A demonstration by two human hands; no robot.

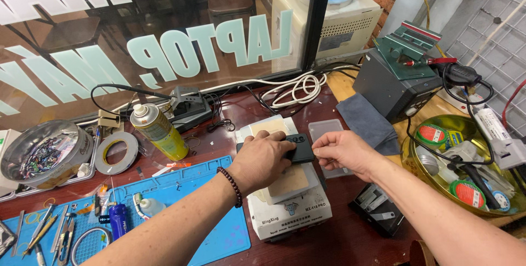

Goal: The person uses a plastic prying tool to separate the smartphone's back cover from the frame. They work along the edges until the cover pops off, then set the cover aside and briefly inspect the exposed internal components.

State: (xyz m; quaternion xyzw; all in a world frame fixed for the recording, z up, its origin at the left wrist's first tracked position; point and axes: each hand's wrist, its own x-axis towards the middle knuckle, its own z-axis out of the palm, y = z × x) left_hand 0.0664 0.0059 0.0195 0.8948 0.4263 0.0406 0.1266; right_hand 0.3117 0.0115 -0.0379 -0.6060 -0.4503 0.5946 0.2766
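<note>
The dark red-brown wooden workbench (350, 238) carries everything here, with a blue silicone repair mat (230, 238) at its near left edge. In the middle stands a white box-shaped heating plate with a tan pad on top (290, 200), and across that pad lies the black slim smartphone with its camera cluster facing up (300, 146).

Doing this step well seems to call for keeping the phone flat and square on the tan pad so that it warms evenly, with pressure spread through the palm instead of one fingertip, and with the fingers kept on the phone and off the pad surface.

The left hand (263, 159), a dark beaded bracelet (231, 186) at its wrist, lies palm down over the phone's left half, fingers curled over the far edge and pressing it onto the pad; it covers that part of the phone rather than lifting it. The right hand (342, 152) meets the phone's right end, thumb and forefinger drawn nearly together and pinching that end or something small at it; what lies between the fingertips is too small to tell.

Behind the left hand stands a yellow-green spray can with a white cap (159, 129), and beside it lies a grey roll of tape (116, 152).
</note>
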